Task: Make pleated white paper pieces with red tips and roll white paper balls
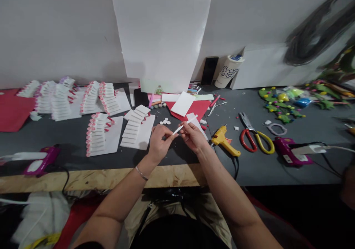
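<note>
Over the front of the dark table, my left hand (161, 141) pinches the lower end of a thin white strip (178, 130). The fingers of my right hand (192, 135) close round the strip's other part, and its far end sticks out up and to the right. Just behind my hands lie several small white pieces (165, 121). To the left, white folded pieces (133, 128) are stacked in an overlapping row on a white card (145, 136). A red sheet (201, 110) with white cards (183, 103) on it lies behind my right hand.
Right of my hands are a yellow glue gun (225, 141), scissors (251, 130) with red and yellow handles, and a purple power strip (291, 153). A cup (227, 71) and a phone (209, 70) stand at the wall. More card rows (95, 134) lie left.
</note>
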Demonstrator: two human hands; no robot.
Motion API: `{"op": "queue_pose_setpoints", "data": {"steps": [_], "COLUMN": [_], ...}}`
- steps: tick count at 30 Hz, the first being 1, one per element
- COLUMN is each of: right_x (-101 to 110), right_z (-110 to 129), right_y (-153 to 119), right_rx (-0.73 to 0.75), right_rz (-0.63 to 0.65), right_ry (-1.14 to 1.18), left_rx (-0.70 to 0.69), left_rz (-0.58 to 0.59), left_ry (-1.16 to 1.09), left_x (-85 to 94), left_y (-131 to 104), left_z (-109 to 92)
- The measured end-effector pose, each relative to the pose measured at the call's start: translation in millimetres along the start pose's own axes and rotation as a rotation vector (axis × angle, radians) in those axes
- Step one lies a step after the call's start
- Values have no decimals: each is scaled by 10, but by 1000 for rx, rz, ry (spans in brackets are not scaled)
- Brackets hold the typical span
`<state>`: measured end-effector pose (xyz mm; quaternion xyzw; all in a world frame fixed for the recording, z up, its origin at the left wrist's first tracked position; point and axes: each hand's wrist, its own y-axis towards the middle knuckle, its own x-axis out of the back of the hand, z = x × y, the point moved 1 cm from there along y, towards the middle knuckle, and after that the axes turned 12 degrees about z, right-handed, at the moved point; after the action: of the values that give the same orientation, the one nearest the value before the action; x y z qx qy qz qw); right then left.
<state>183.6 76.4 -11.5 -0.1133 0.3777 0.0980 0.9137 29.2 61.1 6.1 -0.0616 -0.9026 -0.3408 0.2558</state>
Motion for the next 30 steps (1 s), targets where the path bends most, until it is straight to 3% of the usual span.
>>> {"op": "queue_pose_setpoints", "data": {"steps": [9, 13, 20, 30], "right_x": [-24, -26, -38, -46], "right_z": [45, 82, 89, 59], "right_y": [-21, -36, -77, -109], "right_rx": [54, 96, 166, 246], "right_rz": [-16, -10, 103, 107], "right_ry": [32, 54, -67, -360], "left_rx": [364, 402, 503, 639], "left_rz": [-52, -59, 17, -9], "left_ry": [-456, -616, -587, -989], "left_x": [-55, -78, -64, -73], "left_y": [31, 43, 61, 117], "left_z": [95, 122, 127, 171]}}
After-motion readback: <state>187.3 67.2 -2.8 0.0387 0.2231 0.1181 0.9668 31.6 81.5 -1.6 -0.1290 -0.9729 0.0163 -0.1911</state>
